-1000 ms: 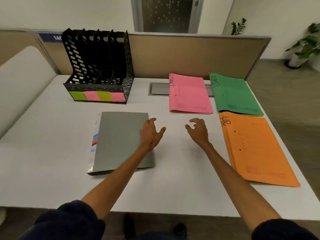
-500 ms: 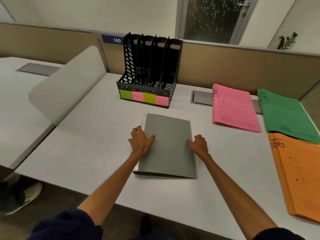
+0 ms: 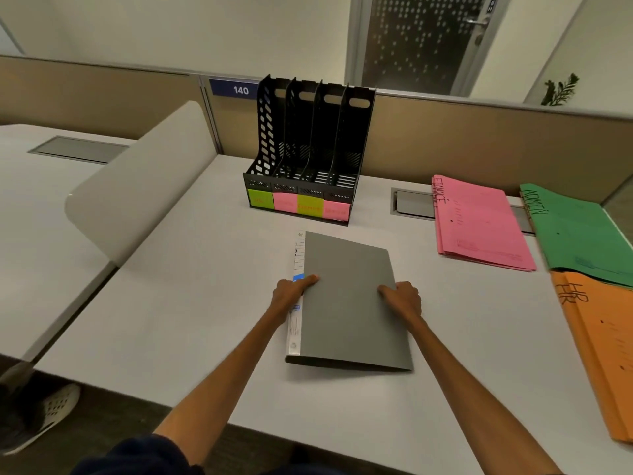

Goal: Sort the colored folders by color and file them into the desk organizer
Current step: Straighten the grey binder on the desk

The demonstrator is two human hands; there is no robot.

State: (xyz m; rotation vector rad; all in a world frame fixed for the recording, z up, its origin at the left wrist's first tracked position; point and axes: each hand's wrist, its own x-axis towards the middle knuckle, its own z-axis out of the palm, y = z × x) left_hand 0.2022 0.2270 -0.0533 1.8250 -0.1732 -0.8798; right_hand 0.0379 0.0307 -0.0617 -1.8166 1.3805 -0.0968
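- Two hands hold the grey folder (image 3: 349, 303): our left hand (image 3: 291, 293) grips its left edge, thumb on the cover, and our right hand (image 3: 402, 298) curls round its right edge.
- We see the grey folder on the white desk (image 3: 191, 303), near the front edge and apart from the black desk organizer (image 3: 308, 149) farther back.
- To the right lie the pink folder (image 3: 479, 224), the green folder (image 3: 582, 234) and the orange folder (image 3: 603, 347).
- We see a tan partition (image 3: 479, 138) closing the far side, a white divider (image 3: 137, 180) bounding the left, and a door (image 3: 421, 39) beyond.

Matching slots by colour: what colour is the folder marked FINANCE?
The FINANCE folder is pink; head view.
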